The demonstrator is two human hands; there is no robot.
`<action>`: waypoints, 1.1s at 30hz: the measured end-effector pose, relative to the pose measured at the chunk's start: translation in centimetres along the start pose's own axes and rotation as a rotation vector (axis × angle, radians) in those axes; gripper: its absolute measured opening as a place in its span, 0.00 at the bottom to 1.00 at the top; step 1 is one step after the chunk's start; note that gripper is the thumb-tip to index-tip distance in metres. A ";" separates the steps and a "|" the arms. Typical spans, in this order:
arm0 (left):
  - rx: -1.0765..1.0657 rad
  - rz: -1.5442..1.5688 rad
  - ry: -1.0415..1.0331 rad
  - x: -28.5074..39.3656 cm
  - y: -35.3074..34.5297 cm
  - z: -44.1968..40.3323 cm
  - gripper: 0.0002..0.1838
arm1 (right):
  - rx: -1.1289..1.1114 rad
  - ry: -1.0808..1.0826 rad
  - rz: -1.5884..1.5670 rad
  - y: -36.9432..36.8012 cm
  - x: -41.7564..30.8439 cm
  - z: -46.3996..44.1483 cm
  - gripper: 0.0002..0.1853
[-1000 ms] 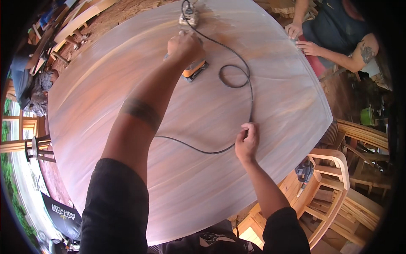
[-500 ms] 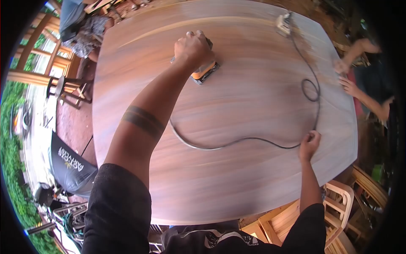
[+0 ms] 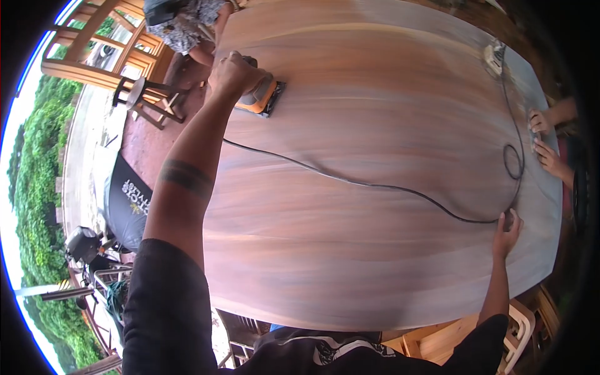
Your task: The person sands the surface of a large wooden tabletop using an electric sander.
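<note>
My left hand (image 3: 236, 75), at the end of the outstretched arm, is closed over the top of an orange and black power sander (image 3: 265, 100). The sander's flat base rests on the large reddish-brown wooden tabletop (image 3: 350, 262), towards its far left. From behind my forearm a black power cord (image 3: 369, 184) runs across the wood to my right hand (image 3: 509, 232). There the thumb and fingers are curled round the cord near the right side. Something dark shows between those fingers, too small to make out fully.
A second, pale tool (image 3: 494, 60) sits at the far right, by the looped cord. Another person's hands (image 3: 547, 140) touch the right edge. A person in patterned shorts (image 3: 178, 31) is at the far left, near a stool (image 3: 140, 94). A wooden chair (image 3: 517, 331) stands near right.
My left hand has pushed the sander left across the wood, drawing the cord straighter. My view has turned left, so the tabletop and right hand appear further right.
</note>
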State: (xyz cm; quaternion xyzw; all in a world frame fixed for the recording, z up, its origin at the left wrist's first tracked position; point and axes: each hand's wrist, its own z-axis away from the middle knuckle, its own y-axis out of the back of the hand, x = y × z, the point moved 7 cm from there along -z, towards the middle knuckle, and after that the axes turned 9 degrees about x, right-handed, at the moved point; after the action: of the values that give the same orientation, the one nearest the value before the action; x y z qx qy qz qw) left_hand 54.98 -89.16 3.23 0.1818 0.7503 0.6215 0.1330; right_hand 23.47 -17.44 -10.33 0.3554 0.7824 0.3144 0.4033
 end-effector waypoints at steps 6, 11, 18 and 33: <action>0.015 -0.017 0.173 -9.2 0.3 -0.5 0.42 | -0.095 0.054 -0.025 -0.7 -1.0 -0.3 0.26; 0.023 0.009 0.214 -17.1 -2.2 -1.7 0.43 | -0.081 0.031 -0.027 -0.8 0.8 -0.3 0.25; -0.004 -0.017 -0.069 -19.5 -5.7 -0.9 0.16 | 0.066 0.106 0.039 -0.3 -0.2 0.3 0.27; 0.056 0.370 -0.632 24.5 -0.2 10.9 0.24 | 0.067 0.192 -0.195 1.6 -2.2 0.1 0.24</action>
State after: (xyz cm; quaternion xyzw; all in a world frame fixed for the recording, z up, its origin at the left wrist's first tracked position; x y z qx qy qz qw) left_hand 37.57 -68.86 1.58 0.5012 0.6433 0.5274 0.2384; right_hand 24.98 -18.27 -8.23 0.2594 0.8582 0.2799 0.3433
